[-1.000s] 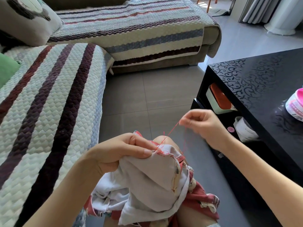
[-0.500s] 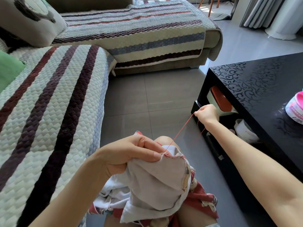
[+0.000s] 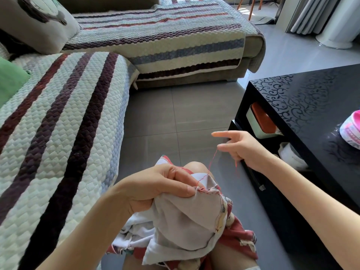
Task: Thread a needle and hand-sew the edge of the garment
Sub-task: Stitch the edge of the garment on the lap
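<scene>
My left hand [image 3: 161, 184] grips the garment [image 3: 185, 221] edge; my right hand [image 3: 243, 151], far-right of it, pinches slack red thread [image 3: 213, 158] leading back to seam, needle unseen.

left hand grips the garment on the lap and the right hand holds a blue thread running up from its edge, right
Not quite: the head view shows the thread is red, not blue. Otherwise yes: the left hand grips the garment on the lap and the right hand holds the thread running up from its edge.
</scene>
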The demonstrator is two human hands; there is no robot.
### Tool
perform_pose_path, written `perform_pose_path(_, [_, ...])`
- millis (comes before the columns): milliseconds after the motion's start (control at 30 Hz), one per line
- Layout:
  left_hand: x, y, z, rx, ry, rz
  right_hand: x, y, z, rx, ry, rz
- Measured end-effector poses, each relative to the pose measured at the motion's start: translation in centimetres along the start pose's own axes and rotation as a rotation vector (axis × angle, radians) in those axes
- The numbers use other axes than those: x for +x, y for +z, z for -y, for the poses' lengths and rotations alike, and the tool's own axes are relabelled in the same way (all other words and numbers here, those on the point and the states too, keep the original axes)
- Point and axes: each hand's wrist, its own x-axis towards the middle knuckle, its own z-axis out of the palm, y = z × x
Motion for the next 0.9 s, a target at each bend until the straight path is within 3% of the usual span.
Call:
perform_pose_path(67, [0.2, -0.1, 0.1, 0.020, -0.007, -0.014, -3.3, 1.5, 1.7, 0.149, -0.044, 0.285])
perform_pose_path(133, [0.3, 0.0, 0.0, 0.035, -0.015, -0.017, -5.8, 2.8, 2.6, 0.080, -0.085, 0.517])
perform_pose_path(200, [0.5, 0.1, -0.1, 0.056, -0.004, -0.016, -7.0, 3.8, 3.1, -0.051, -0.122, 0.572])
perform_pose_path(567, [1.2, 1.6, 0.6, 0.286, 0.070, -0.187, -7.2, 3.4, 4.5, -0.086, -0.261, 0.398])
perform_pose_path(900, [1.8, 2.8, 1.5, 0.324, -0.054, -0.057, -6.5, 4.7, 3.2, -0.752, -0.903, -0.086])
